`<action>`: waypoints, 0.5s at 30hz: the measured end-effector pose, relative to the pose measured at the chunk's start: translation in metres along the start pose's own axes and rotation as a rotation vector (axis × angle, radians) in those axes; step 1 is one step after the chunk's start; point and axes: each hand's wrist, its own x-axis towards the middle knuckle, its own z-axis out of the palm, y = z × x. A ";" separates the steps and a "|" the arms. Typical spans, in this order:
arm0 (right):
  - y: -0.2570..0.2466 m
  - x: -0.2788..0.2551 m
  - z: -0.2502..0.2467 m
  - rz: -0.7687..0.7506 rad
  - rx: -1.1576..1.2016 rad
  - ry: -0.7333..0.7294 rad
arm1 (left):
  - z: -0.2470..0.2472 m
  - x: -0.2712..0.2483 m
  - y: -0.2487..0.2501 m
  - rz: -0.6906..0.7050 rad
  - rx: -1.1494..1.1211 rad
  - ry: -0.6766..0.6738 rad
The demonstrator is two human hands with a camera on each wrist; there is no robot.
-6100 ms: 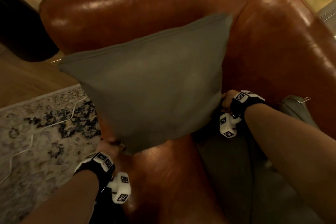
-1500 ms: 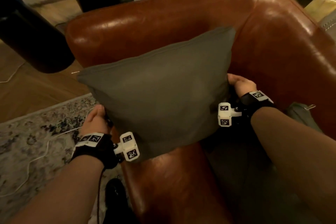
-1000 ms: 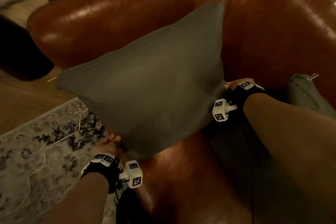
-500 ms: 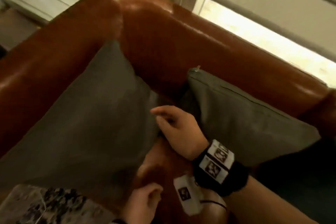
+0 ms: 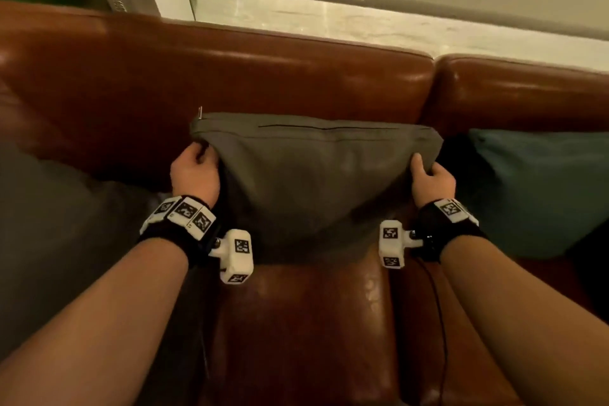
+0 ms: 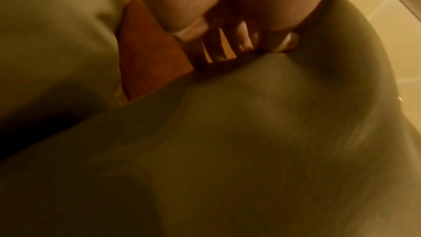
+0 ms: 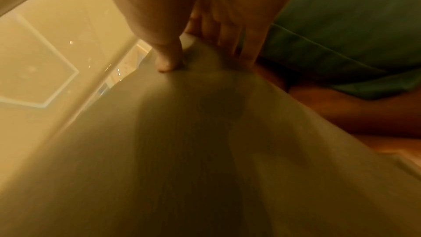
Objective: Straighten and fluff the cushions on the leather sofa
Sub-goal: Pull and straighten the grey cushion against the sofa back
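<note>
- Got the grey cushion (image 5: 316, 181) propped against the backrest of the leather sofa (image 5: 230, 76), bottom edge on the seat, zipper seam along the top.
- My left hand (image 5: 195, 171) is gripping its upper left corner, fingers (image 6: 246, 40) curled into the fabric.
- My right hand (image 5: 431, 180) pinches the upper right corner, thumb (image 7: 168, 60) on the front and fingers tucked behind.
- Teal cushion (image 5: 540, 188) sits just to the right, another grey cushion (image 5: 66, 214) off to the left.
- Window (image 5: 329, 20) behind the sofa back.
</note>
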 end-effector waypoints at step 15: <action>0.023 -0.058 0.002 -0.941 -0.419 0.125 | 0.033 -0.079 -0.010 0.712 0.603 0.076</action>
